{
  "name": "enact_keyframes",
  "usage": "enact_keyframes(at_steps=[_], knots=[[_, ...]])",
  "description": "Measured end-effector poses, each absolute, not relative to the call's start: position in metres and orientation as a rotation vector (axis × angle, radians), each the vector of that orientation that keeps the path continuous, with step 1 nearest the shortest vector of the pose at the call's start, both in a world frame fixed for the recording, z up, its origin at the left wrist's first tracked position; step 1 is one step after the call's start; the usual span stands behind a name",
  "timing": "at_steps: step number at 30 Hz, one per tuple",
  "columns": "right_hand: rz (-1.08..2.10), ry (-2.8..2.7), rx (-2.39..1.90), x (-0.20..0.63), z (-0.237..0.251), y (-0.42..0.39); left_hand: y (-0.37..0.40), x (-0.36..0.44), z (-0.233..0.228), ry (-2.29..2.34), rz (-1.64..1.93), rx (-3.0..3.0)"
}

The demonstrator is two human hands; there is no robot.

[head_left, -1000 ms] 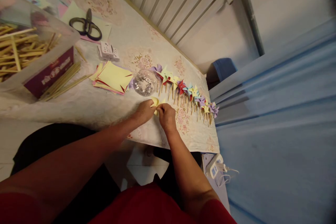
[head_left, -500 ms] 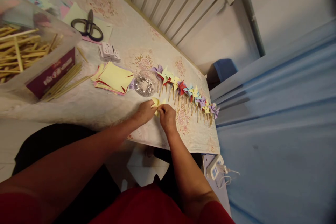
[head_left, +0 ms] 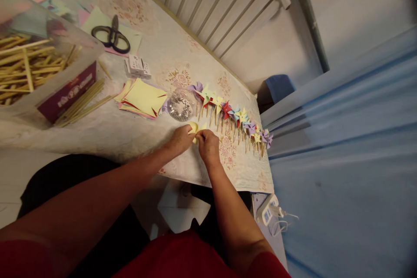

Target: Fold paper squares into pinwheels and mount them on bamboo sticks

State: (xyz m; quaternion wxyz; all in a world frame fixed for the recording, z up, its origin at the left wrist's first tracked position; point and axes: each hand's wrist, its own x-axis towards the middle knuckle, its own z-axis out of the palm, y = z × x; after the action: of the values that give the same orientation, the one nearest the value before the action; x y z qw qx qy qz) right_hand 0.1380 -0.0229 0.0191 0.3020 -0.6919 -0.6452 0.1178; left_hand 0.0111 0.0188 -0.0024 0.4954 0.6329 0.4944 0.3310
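Observation:
Between my two hands is a yellow paper pinwheel (head_left: 193, 127), its paper curled inward. My left hand (head_left: 181, 140) is closed on its left side. The fingers of my right hand (head_left: 208, 143) pinch it near the middle from the right; whether they also hold a pin is too small to tell. Just beyond my hands stands a clear round dish (head_left: 180, 105) of small shiny metal pins. Finished pinwheels (head_left: 226, 110) on sticks lie in a row to the right. A stack of cut paper squares (head_left: 143, 97), yellow on top, lies left of the dish.
A clear plastic box (head_left: 70, 91) of wooden sticks stands at the left, with loose sticks (head_left: 83, 103) beside it. Black scissors (head_left: 112, 37) lie on paper behind small boxes (head_left: 137, 66). A power strip (head_left: 267, 209) sits below the table's right end, by a blue curtain (head_left: 342, 147).
The view has shifted very slightly. Both hands keep their hold on the yellow paper, with hardly any visible movement.

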Motion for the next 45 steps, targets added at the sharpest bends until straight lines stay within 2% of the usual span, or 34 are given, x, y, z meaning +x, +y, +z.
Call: enact_keyframes(at_steps=[7,14,19,21,28,34,36,40,45], knots=[[0.684,-1.174,-1.916,0.133,0.000,-0.019,0.019,0.011,-0.002,1.242,0.767,1.530],[0.318,-1.603,-1.851,0.136,0.013,-0.023,0.020,0.012,-0.004,1.207,0.808,1.508],[0.664,-1.185,-1.903,0.133,0.001,-0.019,0.020,0.011,-0.005,1.225,0.799,1.507],[0.712,-1.155,-1.888,0.133,0.001,-0.018,0.020,0.011,-0.004,1.213,0.804,1.502],[0.394,-1.581,-1.841,0.139,0.016,-0.018,0.022,0.010,0.000,1.200,0.817,1.479],[0.674,-1.150,-1.887,0.130,0.000,-0.017,0.021,0.009,0.000,1.245,0.796,1.490],[0.638,-1.196,-1.901,0.129,0.002,-0.018,0.021,0.009,0.000,1.234,0.804,1.486],[0.366,-1.478,-1.883,0.130,0.012,-0.021,0.021,0.009,-0.002,1.186,0.836,1.478],[0.461,-1.272,-1.897,0.129,0.011,-0.021,0.022,0.009,-0.004,1.192,0.845,1.456]])
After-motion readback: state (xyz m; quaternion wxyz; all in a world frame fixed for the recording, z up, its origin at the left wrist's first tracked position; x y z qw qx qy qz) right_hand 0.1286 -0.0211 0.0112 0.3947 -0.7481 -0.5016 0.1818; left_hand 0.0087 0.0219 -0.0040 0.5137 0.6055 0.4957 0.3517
